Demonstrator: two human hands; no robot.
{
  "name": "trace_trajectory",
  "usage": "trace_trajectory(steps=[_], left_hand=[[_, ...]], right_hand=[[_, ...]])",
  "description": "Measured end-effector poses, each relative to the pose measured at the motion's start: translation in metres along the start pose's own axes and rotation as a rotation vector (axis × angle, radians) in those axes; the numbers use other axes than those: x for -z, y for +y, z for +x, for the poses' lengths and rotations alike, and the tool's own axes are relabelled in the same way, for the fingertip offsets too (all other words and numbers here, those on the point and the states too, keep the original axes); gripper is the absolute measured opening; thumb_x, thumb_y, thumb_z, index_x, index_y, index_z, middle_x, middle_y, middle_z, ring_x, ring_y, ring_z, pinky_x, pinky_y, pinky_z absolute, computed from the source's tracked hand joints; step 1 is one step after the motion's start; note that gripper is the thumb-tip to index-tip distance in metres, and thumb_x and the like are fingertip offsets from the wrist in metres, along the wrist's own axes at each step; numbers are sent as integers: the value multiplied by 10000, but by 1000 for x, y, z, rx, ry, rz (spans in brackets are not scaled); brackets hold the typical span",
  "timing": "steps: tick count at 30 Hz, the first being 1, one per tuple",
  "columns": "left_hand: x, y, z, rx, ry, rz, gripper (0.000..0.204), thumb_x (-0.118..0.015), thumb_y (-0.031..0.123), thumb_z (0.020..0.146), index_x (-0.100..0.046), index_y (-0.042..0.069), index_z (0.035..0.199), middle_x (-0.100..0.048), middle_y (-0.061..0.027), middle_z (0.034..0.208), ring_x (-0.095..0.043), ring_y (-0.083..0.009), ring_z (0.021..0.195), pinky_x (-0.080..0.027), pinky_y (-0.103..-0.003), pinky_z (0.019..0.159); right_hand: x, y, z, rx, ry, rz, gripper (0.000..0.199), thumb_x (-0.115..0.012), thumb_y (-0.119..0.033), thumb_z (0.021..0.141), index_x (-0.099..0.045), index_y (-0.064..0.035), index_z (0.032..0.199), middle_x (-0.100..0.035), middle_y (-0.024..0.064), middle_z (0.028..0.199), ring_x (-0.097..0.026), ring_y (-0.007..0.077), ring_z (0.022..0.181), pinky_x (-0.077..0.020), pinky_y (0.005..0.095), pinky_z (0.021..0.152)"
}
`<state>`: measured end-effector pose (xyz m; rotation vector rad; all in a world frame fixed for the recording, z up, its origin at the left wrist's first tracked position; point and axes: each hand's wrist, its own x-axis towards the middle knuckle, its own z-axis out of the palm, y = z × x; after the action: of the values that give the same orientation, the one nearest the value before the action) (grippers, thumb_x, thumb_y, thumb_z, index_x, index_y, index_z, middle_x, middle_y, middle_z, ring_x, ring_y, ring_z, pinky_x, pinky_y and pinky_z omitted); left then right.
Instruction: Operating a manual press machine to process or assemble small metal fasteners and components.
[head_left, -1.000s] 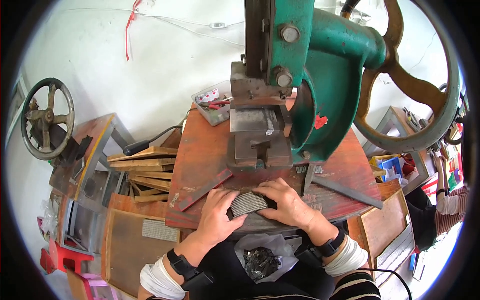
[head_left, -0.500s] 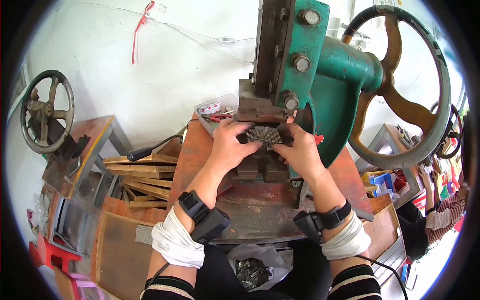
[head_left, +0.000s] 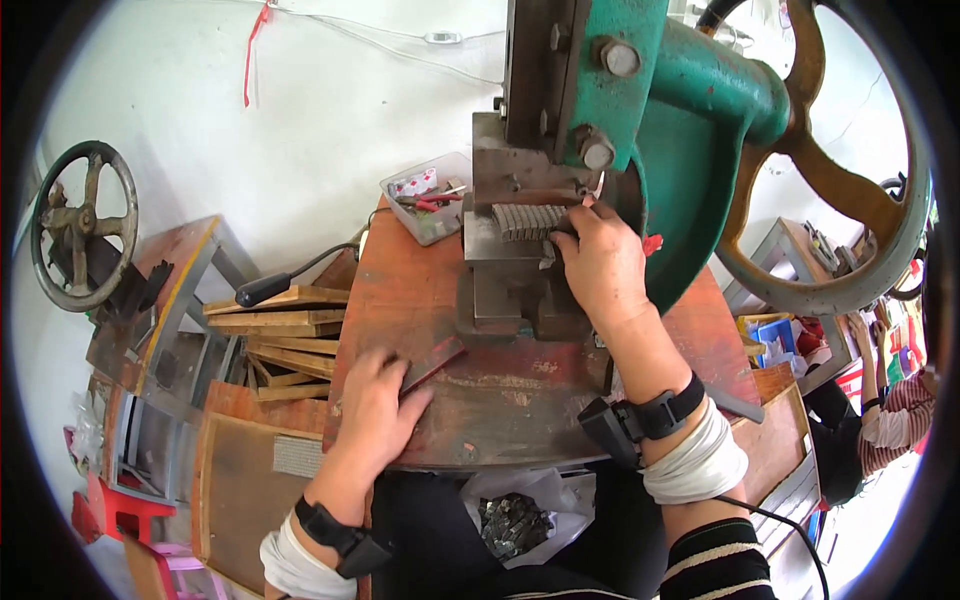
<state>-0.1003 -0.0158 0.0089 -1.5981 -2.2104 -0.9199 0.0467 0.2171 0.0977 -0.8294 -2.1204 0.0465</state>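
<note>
A grey gridded metal piece, curved and ribbed, lies across the steel die block under the ram of the green hand press. Its right end is between the thumb and fingers of my right hand; the fingertips are partly hidden behind the hand. My left hand is away from the press, low over the left front of the table. Its thumb stretches apart from the fingers, and nothing shows in its grasp. Just beyond those fingers a dark bar with a red edge lies on the tabletop.
A clear plastic box with red-handled pliers stands left of the press. Stacked wooden trays and a tray with a gridded sheet are at the left. A white bag of metal scraps sits below the table edge. Another person's sleeve shows far right.
My left hand has let go of the gridded piece and moved down and left toward the bar. My right hand stays at the piece's right end. The whole view has shifted slightly.
</note>
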Motion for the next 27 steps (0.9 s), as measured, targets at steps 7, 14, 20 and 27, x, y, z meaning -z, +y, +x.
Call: trace_trajectory(steps=[7, 14, 20, 27], left_hand=[[13, 8, -39, 208, 225, 211, 350, -756, 140, 764, -681, 146, 1106, -601, -109, 1041, -568, -311, 1000, -414, -434, 891], [21, 44, 71, -55, 273, -122, 287, -764, 251, 803, -665, 60, 993, -638, -121, 887, -606, -322, 819, -478, -408, 706], [7, 69, 126, -63, 190, -36, 410, -820, 393, 726, -650, 38, 840, -635, -90, 831, -619, -296, 761, -486, -394, 652], [-9, 64, 140, 26, 141, 1, 443, -823, 455, 693, -708, 69, 879, -655, -86, 896, -645, -307, 826, -499, -457, 688]], right_hand=[[2, 1, 5, 12, -61, 53, 161, -690, -72, 792, -636, 29, 905, -646, 240, 968, -622, 436, 903, -508, 482, 779], [2, 6, 6, 2, -119, 59, 148, -650, -97, 839, -621, -3, 950, -647, 247, 944, -647, 439, 877, -526, 511, 760], [6, 11, 6, 15, -130, 8, 153, -607, -18, 817, -613, 13, 966, -652, 249, 931, -641, 444, 891, -523, 504, 776], [41, 2, -8, 189, 98, 311, 181, -551, 59, 862, -637, 24, 1018, -651, 205, 946, -636, 407, 831, -503, 424, 712]])
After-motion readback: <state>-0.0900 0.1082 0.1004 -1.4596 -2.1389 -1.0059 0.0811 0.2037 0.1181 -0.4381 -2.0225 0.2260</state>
